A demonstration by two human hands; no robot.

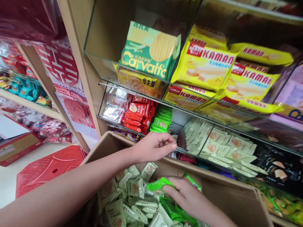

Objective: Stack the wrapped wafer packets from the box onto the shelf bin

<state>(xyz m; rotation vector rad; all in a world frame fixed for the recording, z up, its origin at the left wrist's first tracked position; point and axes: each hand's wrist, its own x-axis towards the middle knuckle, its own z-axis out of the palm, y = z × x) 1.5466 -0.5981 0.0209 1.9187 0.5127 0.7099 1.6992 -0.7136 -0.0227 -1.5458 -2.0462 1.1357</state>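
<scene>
My left hand (156, 145) is over the far edge of the cardboard box (227, 195), beside the lower shelf, its fingers curled together; whether anything is in them is hidden. Inside the box, my right hand (186, 192) grips a bright green packet (159, 185) between thumb and fingers. More green packets (175, 210) lie beneath that hand. Many pale green packets (134, 189) fill the left part of the box. On the shelf behind my left hand stand bright green packets (162, 121), with red packets (137, 113) to their left.
Pale packets (217, 142) fill bins on the lower shelf at right. Yellow wafer packs (205, 63) and a green pack (150, 50) sit above, behind clear dividers. A red plastic stool (50, 167) stands left of the box, near a wooden upright (81, 63).
</scene>
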